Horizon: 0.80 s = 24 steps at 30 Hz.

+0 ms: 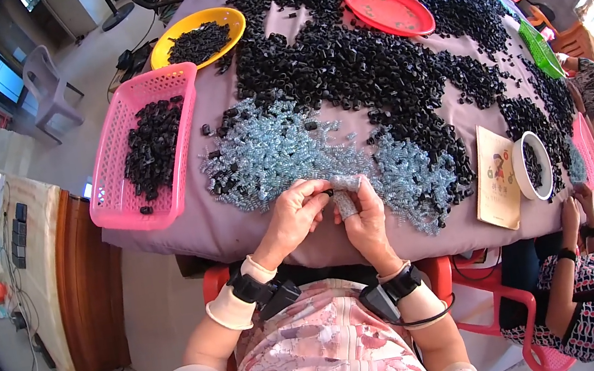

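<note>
My left hand (pixel 299 212) is closed, its thumb and forefinger pinching a small black part (pixel 328 192). Close against it is my right hand (pixel 366 221), fingers curled, with grey wraps (pixel 346 197) round some of them. Whatever the right fingertips hold is too small to make out. Both hands meet above the table's near edge, just in front of a heap of tiny pale-blue coiled pieces (pixel 269 148) that look like springs. Beyond the coils spreads a wide layer of small black parts (pixel 357 71).
A pink basket (pixel 185 144) of black parts stands at left, a yellow tray (pixel 235 38) behind it. On the cloth (pixel 160 239) lie a red tray (pixel 394 12), a booklet (pixel 496 180) and a white bowl (pixel 521 169). Another person (pixel 576 283) sits at right.
</note>
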Motion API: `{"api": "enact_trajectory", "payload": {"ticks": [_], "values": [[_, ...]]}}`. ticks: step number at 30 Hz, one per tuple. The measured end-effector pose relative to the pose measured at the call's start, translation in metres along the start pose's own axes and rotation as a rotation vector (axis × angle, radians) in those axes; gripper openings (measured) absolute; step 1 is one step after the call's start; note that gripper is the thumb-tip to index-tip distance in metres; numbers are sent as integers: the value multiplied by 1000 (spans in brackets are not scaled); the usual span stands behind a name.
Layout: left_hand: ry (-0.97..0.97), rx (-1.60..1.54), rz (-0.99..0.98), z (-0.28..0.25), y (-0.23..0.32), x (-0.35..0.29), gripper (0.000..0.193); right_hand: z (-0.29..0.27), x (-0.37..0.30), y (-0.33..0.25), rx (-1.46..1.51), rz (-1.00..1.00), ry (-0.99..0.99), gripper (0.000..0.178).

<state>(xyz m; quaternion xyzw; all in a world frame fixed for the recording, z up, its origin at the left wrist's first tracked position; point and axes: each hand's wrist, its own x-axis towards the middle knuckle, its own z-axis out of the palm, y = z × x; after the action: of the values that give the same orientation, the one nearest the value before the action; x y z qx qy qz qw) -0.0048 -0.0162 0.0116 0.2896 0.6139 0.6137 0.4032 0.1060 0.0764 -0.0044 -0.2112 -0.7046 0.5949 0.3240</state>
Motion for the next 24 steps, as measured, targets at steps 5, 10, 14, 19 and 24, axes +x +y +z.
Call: {"api": "enact_trajectory", "payload": {"ticks": [5,10,14,19,24], "values": [[-1,-48,25,-2,-3,0,18,1,1,-5,-16,32,-16,24],[-20,-22,50,1,1,4,16,-4,4,-7,85,182,44,26],[-27,-45,77,8,4,9,13,-15,10,-18,-325,-92,62,34],[-15,-93,89,17,2,14,12,-19,12,-28,-596,-289,77,37],[-46,-141,36,14,-2,16,13,-23,15,-33,-612,-279,65,39]]}}
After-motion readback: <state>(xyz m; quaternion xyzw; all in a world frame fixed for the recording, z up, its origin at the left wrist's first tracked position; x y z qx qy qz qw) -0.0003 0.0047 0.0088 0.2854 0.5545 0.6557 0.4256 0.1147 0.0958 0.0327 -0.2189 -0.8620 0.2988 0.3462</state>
